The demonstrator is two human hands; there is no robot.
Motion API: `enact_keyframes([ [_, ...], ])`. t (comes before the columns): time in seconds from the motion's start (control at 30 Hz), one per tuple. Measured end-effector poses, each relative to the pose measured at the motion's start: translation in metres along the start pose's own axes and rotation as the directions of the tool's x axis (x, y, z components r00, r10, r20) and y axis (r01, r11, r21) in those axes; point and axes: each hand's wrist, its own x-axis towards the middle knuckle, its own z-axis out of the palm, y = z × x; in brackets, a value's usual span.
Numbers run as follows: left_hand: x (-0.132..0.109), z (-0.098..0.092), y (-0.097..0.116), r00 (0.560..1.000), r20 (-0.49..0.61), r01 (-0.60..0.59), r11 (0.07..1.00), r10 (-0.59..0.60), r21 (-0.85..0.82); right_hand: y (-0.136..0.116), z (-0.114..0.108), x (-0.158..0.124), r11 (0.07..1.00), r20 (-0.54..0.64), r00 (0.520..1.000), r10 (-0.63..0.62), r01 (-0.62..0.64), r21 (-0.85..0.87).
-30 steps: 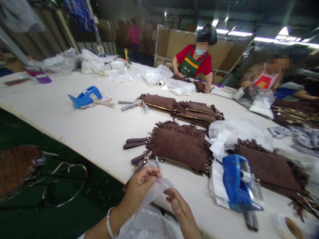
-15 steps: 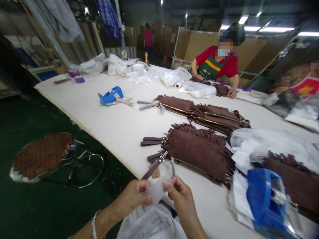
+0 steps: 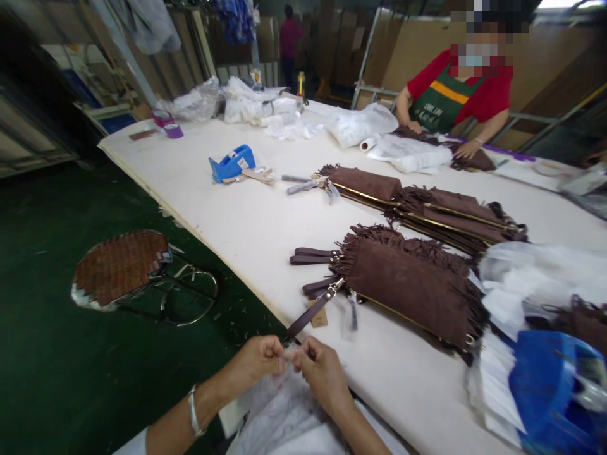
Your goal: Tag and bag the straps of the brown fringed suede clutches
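Now the two hands meet at the near edge of the counter (image 3: 237, 221). Half a second ago they were apart, with a thin white sheet stretched between them. The left hand (image 3: 256, 363) and the right hand (image 3: 320, 373) are fingertip to fingertip, and each grip is pinched tight on the white sheet (image 3: 284, 411). The sheet has gone from spread to gathered, and most of it hangs crumpled below the hands and over the counter edge. The pinch sits just beside the free end of a dark wrist strap (image 3: 310, 316), though I cannot tell whether the fingers touch it. The camera has also dropped and swung a little left, so the bag looks further away than before.

The strap runs up to a brown fringed bag (image 3: 408, 284) lying flat on the counter, with a small card tag (image 3: 320, 318) beside the clasp. Beyond it lies a row of similar bags (image 3: 427, 202), and a heap of white wrapping (image 3: 535, 272) is on the right. A blue tape dispenser (image 3: 550, 392) stands close by the right forearm, and a second dispenser (image 3: 232, 163) is far up the counter. A co-worker in a green apron (image 3: 450, 95) works at the far side, well apart. A woven stool (image 3: 121, 265) stands on the floor to the left. Nothing lies between the hands and the strap.
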Motion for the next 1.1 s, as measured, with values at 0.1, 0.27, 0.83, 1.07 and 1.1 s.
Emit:
enact_keyframes([
  [0.1, 0.003, -0.005, -0.004, 0.988, -0.145, -0.036, 0.993, 0.052, 0.116, 0.001, -0.006, 0.013, 1.0, -0.098, 0.995, 0.008, -0.009, -0.015],
  [0.27, -0.001, -0.017, -0.002, 0.964, -0.204, -0.106, 0.952, 0.17, 0.288, -0.003, -0.002, 0.037, 0.995, -0.2, 0.977, 0.079, -0.066, 0.071],
  [0.83, 0.004, -0.024, 0.003, 0.971, -0.141, -0.144, 0.946, 0.191, 0.29, -0.04, -0.016, 0.02, 0.702, 0.12, 0.965, 0.232, -0.252, 0.667],
  [1.07, 0.011, -0.01, 0.005, 0.991, -0.068, -0.115, 0.993, 0.114, -0.018, -0.029, -0.014, 0.025, 0.559, 0.058, 0.969, 0.239, -0.186, 0.808],
  [1.1, 0.01, -0.008, 0.007, 0.994, -0.04, -0.104, 0.991, 0.101, -0.08, -0.027, -0.013, 0.025, 0.538, 0.026, 0.969, 0.246, -0.159, 0.828],
])
